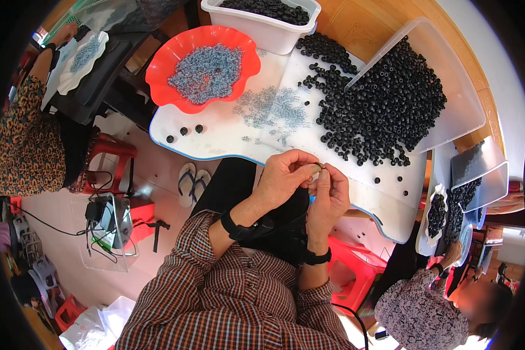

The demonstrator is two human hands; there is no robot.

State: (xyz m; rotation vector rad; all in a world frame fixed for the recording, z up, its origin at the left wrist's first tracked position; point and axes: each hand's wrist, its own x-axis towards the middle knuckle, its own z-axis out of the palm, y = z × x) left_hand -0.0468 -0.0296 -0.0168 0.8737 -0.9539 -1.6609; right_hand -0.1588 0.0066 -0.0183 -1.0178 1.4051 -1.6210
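Observation:
Above my lap, at the near edge of the white table (210,140), my two hands meet. The fingers of my left hand (286,179) are pinched together. Against them press the thumb and fingertips of my right hand (331,198). Something tiny sits at the fingertips, too small and covered to name. Just beyond my hands lie scattered small clear pieces (274,108). To their right spreads a big heap of small black ring-like parts (385,99), spilling from a clear plastic bin (458,111) tipped on its side.
A red scalloped bowl (157,73) holds more clear pieces. Behind it stands a white tub (262,38) of black parts. Three black parts (184,130) lie near the left edge. One co-worker (32,134) is at the left, another (423,309) at the lower right. Red stools (356,268) stand nearby.

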